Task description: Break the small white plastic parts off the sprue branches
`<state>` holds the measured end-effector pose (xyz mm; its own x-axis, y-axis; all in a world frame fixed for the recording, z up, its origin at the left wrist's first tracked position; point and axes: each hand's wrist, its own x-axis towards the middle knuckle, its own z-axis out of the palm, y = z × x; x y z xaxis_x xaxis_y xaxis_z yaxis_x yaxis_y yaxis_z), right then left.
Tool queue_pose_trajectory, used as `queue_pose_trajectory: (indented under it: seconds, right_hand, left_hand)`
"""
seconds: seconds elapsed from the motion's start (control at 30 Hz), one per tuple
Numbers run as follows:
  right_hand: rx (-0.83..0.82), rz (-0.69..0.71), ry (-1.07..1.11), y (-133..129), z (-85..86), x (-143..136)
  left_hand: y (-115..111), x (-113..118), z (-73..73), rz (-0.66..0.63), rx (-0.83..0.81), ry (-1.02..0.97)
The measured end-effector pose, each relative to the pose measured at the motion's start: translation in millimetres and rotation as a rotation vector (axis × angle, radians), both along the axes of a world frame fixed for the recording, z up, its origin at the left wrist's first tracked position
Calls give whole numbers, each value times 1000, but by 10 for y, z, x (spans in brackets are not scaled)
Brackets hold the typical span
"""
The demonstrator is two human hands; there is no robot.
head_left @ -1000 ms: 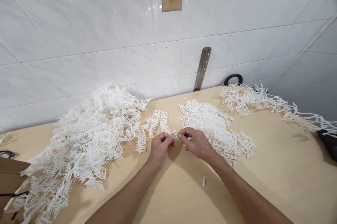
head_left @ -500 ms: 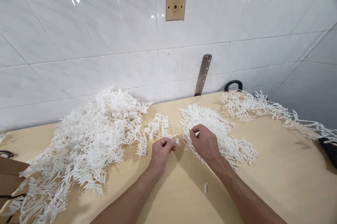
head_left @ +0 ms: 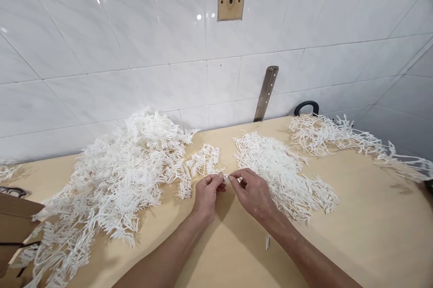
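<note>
Between thumb and fingers, my left hand (head_left: 207,194) pinches a small white branched plastic piece (head_left: 225,179). My right hand (head_left: 252,191) meets it from the other side, thumb and forefinger closed at the piece's tip; the fingertips hide most of it. Just behind my left hand lies a small white branched cluster (head_left: 204,160). Beside my right hand spreads a pile of short, thin white sticks (head_left: 282,168). A big heap of tangled white branched pieces (head_left: 125,175) fills the left of the table.
Bare white branching frames (head_left: 324,137) lie at the back right, near a black curved handle (head_left: 306,107). A few loose sticks (head_left: 267,241) rest by my right forearm. A cardboard box (head_left: 18,220) stands at the left edge. A metal strip (head_left: 266,94) leans on the tiled wall (head_left: 142,30).
My right hand has moved left, from over the stick pile to the piece in my left hand, and its fingers have closed there. The view has shifted slightly.
</note>
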<state>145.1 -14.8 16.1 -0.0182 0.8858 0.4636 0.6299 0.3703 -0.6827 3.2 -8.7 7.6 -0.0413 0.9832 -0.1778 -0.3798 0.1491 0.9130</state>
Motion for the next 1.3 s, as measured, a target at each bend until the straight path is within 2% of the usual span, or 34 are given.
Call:
queue_pose_trajectory:
  seconds: [0.1,0.4,0.57,0.7,0.83,0.93,1.3]
  right_hand:
    - [-99,-10,28,4,5,-19]
    - [-375,-100,188,15,33,-67]
    - [-505,-14,338,15,14,-76]
    - [-549,50,442,33,-15,-87]
    - [-533,89,455,47,-35,-88]
    - [-491,55,385,39,-31,-87]
    - [-106,-42,23,15,-88,-70]
  left_hand:
    - [2,1,-6,-6,3,-10]
    - [-23,21,8,-14,22,120]
    - [-21,2,-6,-35,36,166]
    - [-10,-6,-12,-36,39,137]
    - [4,-2,3,-46,25,104]
    - [9,4,16,-43,1,78]
    - [2,2,-4,-31,18,102]
